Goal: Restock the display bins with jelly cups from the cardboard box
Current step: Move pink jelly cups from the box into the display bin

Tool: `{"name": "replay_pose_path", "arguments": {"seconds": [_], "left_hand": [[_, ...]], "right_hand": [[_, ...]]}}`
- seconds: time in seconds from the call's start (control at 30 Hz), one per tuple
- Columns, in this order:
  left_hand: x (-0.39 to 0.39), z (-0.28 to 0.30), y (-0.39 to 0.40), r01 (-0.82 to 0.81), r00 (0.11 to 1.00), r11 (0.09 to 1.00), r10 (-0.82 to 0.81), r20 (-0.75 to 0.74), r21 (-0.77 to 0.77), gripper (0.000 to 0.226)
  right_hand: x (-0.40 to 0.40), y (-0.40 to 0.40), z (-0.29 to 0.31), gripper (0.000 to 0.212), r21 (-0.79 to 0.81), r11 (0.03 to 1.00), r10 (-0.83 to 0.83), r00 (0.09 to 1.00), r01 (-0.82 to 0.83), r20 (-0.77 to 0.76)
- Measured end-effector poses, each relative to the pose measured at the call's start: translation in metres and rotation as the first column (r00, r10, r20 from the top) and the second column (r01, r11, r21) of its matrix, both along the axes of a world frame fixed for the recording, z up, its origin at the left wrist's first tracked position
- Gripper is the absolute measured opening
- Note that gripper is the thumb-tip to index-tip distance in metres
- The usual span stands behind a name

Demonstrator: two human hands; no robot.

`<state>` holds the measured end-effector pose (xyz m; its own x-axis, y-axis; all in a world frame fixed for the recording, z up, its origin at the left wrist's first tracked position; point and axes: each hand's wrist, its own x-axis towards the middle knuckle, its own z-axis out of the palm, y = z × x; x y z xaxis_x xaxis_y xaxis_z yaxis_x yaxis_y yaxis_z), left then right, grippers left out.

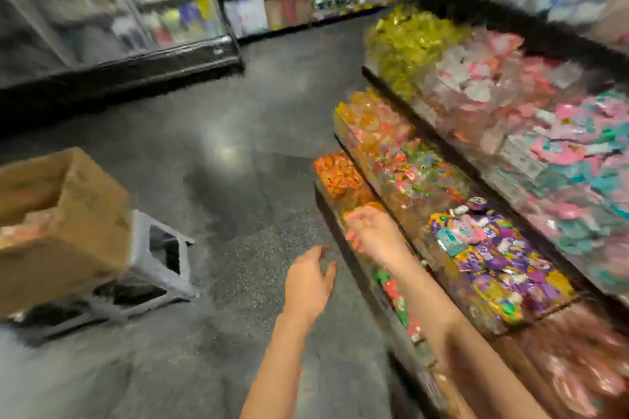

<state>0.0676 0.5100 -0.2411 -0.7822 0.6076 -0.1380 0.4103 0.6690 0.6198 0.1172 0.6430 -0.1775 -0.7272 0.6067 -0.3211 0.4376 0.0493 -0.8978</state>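
Note:
The view is motion-blurred. A cardboard box [78,214] with pinkish contents stands open at the left on a grey plastic stool [163,258]. Tiered display bins run along the right. The lowest bin [340,177] holds orange jelly cups. My right hand [369,228] hangs over that lowest bin with its fingers curled downward; blur hides whether anything is in them. My left hand [311,277] floats over the floor beside the bin's front edge, fingers relaxed and empty.
The middle tier holds orange and mixed sweets [394,160] and purple packs [493,258]. The top tier holds yellow-green [412,41] and pink packs [493,78]. Grey floor [221,153] lies between box and bins. Glass-door coolers [112,10] stand at the back left.

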Motion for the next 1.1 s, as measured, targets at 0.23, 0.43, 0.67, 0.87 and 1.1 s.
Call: {"name": "replay_pose_path", "arguments": {"seconds": [0.23, 0.43, 0.67, 0.87, 1.1], "left_hand": [[-0.161, 0.053, -0.173, -0.192, 0.966, 0.98, 0.197, -0.166, 0.046, 0.04], [-0.258, 0.067, -0.317, -0.397, 0.901, 0.917, 0.398, -0.171, 0.041, 0.034], [-0.376, 0.041, -0.444, -0.615, 0.785, 0.789, 0.612, -0.096, 0.008, 0.033], [-0.501, 0.0, -0.526, -0.673, 0.734, 0.732, 0.678, 0.022, -0.103, 0.038], [-0.613, -0.04, -0.616, -0.687, 0.676, 0.691, 0.722, 0.148, -0.225, 0.039]], "right_hand": [[-0.195, -0.161, 0.065, 0.014, 0.09, 0.933, 0.357, 0.923, -0.347, -0.145], [-0.327, -0.274, 0.101, 0.022, 0.178, 0.812, 0.581, 0.798, -0.556, -0.158], [-0.477, -0.375, 0.091, 0.017, 0.19, 0.699, 0.714, 0.684, -0.689, -0.148], [-0.629, -0.451, 0.029, 0.016, 0.084, 0.657, 0.754, 0.656, -0.749, -0.047], [-0.75, -0.517, -0.059, 0.021, -0.125, 0.659, 0.751, 0.64, -0.742, 0.163]]}}
